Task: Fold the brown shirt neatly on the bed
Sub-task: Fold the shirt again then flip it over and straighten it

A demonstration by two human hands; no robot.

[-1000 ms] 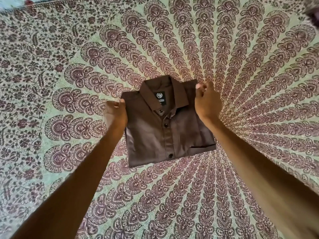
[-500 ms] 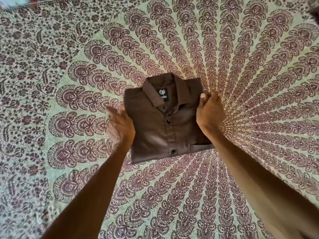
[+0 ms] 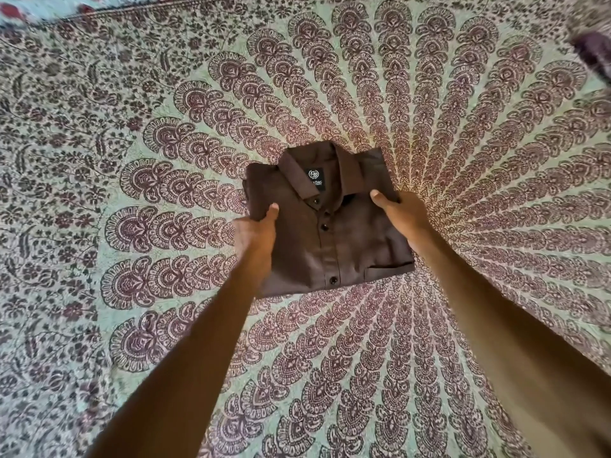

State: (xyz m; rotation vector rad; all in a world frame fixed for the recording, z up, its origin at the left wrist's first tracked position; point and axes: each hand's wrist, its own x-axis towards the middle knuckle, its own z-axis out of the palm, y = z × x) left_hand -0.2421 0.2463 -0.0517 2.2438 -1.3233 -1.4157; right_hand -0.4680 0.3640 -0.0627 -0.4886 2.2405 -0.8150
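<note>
Both hands slid down from the shoulders to mid-sides — left hand (image 3: 254, 231) and right hand (image 3: 401, 213) each clamp an edge of the folded brown shirt (image 3: 325, 233), thumbs on top, mid-bed (image 3: 496, 160). Risk: uneven lift could spill the tucked layers.
</note>
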